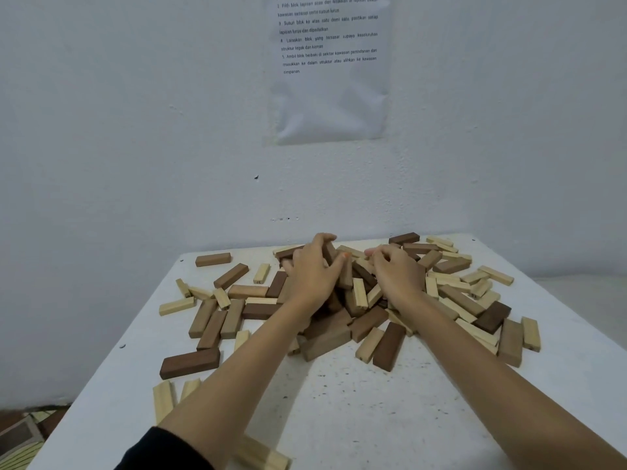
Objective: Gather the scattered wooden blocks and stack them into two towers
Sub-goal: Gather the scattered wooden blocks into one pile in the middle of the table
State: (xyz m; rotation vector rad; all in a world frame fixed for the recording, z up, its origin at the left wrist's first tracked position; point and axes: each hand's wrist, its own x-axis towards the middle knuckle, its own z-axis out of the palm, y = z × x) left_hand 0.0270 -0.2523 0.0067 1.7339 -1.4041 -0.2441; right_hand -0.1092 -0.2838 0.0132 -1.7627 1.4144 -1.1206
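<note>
On the white table (pixel 339 412), seen from the head, lie the wooden blocks (pixel 327 344). They are long, flat bricks. Some are pale yellow, some light brown and some dark brown. Most sit in one messy heap in the middle and far part of the table, lying on top of each other. Others lie alone around it, out to the left, the right and the near edge. They point every which way: some along the table, some across it, many slanted.

One dark block (pixel 190 362) at the front left lies flat, with its long side going left to right. A second dark block (pixel 389 346) in front of the heap points away from the person and leans a little to the right. A light brown block (pixel 213 259) lies alone at the far left, going across.

Both hands are on top of the heap. The left hand (pixel 314 273) bends its fingers over a brown block (pixel 329 253) with the thumb on the other side, so it grips that block. The right hand (pixel 397 271) rests just beside it with its fingers curled down. I cannot tell if it holds a block. A dark sleeve (pixel 163 449) covers the left arm near the elbow.

Behind the table a sheet of paper (pixel 332 96) with printed words hangs on the pale wall (pixel 135 130).
</note>
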